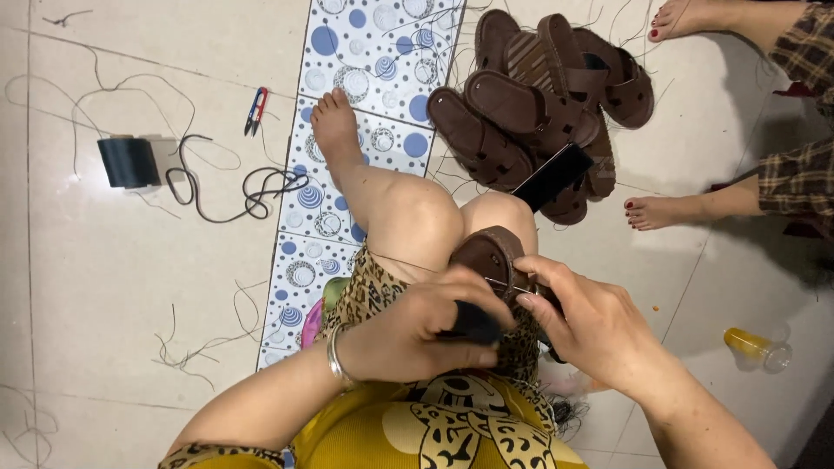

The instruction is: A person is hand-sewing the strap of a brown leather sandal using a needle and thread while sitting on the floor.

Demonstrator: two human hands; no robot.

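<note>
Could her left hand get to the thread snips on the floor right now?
Probably not at once: the left hand grips a dark tool at the sandal, and the snips lie far off beyond her foot.

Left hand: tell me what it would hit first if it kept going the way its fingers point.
The left hand points toward the right hand, so it would probably meet those fingers and the brown sandal between them; depth is unclear.

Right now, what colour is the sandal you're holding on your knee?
Dark brown: the sandal, matching the pile of sandals on the floor. The head view shows it best.
</note>
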